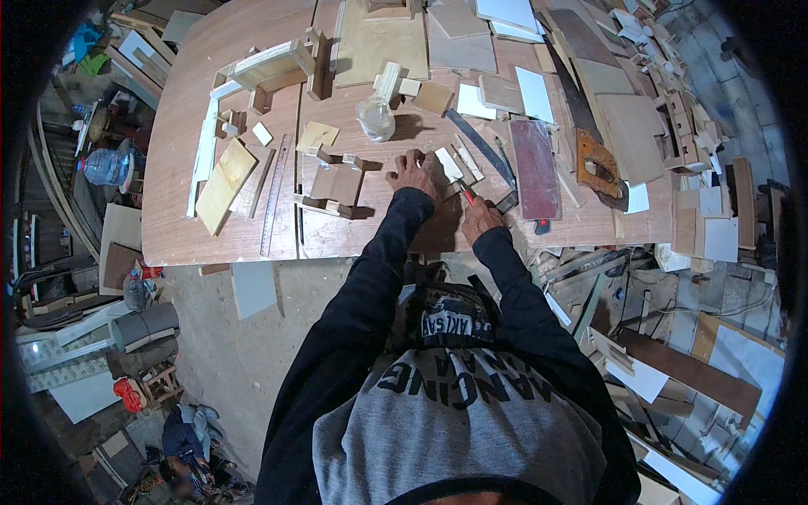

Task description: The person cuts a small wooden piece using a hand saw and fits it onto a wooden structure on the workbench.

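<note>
My left hand [414, 175] rests on the tabletop, fingers bent and apart, just left of a small white block [449, 164]. My right hand [481, 217] grips a red-handled tool [469, 195]; its tip is too small to make out clearly. Pale wooden strips [468, 160] lie beside the block. A long dark metal square [480, 143] runs diagonally just beyond them. A small wooden assembly [335, 183] stands left of my left hand, and a clear bag [375, 118] wrapped around a piece of wood sits beyond it.
The wooden tabletop [185, 135] holds a steel ruler [274, 198], a larger wooden assembly [273, 67], a handsaw [591, 160], a maroon board [533, 168] and several offcuts. Boards crowd the floor on both sides. At lower left another person [187, 450] is low on the floor.
</note>
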`<state>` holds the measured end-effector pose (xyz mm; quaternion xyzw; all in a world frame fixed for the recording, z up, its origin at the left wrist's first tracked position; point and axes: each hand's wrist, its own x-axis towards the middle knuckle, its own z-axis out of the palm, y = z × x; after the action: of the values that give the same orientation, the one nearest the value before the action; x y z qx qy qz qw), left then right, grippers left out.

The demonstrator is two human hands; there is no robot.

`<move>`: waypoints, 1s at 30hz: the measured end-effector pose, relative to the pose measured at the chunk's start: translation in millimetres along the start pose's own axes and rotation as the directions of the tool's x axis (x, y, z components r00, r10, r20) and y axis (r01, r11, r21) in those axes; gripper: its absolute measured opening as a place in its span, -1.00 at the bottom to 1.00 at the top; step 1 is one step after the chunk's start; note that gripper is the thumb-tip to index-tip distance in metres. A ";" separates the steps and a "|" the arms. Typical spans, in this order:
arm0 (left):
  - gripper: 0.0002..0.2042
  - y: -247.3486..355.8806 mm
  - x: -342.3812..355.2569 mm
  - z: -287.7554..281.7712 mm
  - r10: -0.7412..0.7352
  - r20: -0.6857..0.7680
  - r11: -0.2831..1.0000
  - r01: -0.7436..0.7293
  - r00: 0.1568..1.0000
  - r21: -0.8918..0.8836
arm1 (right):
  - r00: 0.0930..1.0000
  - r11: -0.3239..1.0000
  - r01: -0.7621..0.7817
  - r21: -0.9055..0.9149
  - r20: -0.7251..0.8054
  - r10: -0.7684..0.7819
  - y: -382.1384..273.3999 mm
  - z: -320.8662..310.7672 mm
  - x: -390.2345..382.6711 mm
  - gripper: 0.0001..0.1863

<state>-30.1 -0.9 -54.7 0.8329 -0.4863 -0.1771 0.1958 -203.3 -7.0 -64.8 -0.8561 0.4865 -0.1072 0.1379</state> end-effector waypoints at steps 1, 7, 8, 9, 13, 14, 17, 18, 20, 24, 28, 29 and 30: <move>-0.49 -0.3 -0.1 1.4 0.007 0.007 1.000 -0.007 1.000 -0.010 | 1.000 1.000 -0.005 -0.014 -0.007 0.005 -0.7 0.9 0.6 -0.78; -0.52 -10.5 3.5 12.6 0.068 -0.029 0.998 -0.068 0.997 0.004 | 0.993 0.996 -0.068 0.066 0.106 0.061 -8.5 -18.2 0.1 -0.74; -0.53 -12.5 3.0 14.4 0.110 -0.053 0.993 -0.108 0.993 0.041 | 1.000 0.996 0.003 0.090 0.028 -0.005 -9.3 -22.4 -0.5 -0.73; -0.54 -13.6 2.6 16.2 0.152 -0.073 0.986 -0.146 0.986 0.078 | 0.997 0.998 -0.030 0.062 0.072 0.026 -11.2 -24.7 1.1 -0.72; -0.52 -13.2 5.6 20.0 0.129 -0.001 0.983 -0.128 0.992 0.128 | 0.965 0.987 -0.152 0.045 0.225 0.138 -14.3 -29.9 3.9 -0.71; -0.50 -12.6 6.5 20.0 0.147 0.016 0.970 -0.147 0.989 0.192 | 0.910 0.962 -0.270 0.045 0.338 0.240 -15.5 -30.2 2.7 -0.71; -0.44 -9.4 5.5 19.2 0.137 0.001 0.960 -0.133 0.991 0.246 | 0.915 0.957 -0.289 0.011 0.299 0.273 -15.3 -32.5 -7.9 -0.74; -0.42 -8.8 3.5 18.0 0.127 -0.012 0.958 -0.119 0.992 0.262 | 0.961 0.970 -0.223 0.091 0.186 0.204 -13.8 -33.4 -14.0 -0.75; -0.38 -4.3 4.0 14.4 0.139 -0.010 0.960 -0.132 0.990 0.245 | 0.996 0.982 -0.088 0.169 0.018 0.086 -4.3 -34.1 -23.0 -0.75; -0.33 9.5 8.3 4.5 0.190 -0.086 0.946 -0.159 0.978 0.282 | 0.949 0.761 -0.197 0.618 -0.077 0.307 27.6 -17.7 -21.3 -0.72; -0.34 5.8 30.9 2.6 0.161 0.204 0.986 -0.167 0.966 0.013 | 0.887 0.360 -0.267 0.894 0.082 0.454 45.4 14.8 4.0 -0.73; -0.35 -1.3 29.9 8.1 0.177 0.178 0.984 -0.173 0.968 -0.033 | 0.875 0.293 -0.266 0.919 0.102 0.474 45.2 19.2 10.4 -0.73; -0.35 -8.8 31.5 15.4 0.189 0.151 0.981 -0.179 0.970 -0.079 | 0.886 0.315 -0.202 0.927 0.036 0.463 42.3 21.7 15.9 -0.73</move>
<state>-16.4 -27.0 -75.6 0.7608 -0.5695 -0.2392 0.1991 -222.5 -38.5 -98.8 -0.4974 0.5254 -0.4257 0.5434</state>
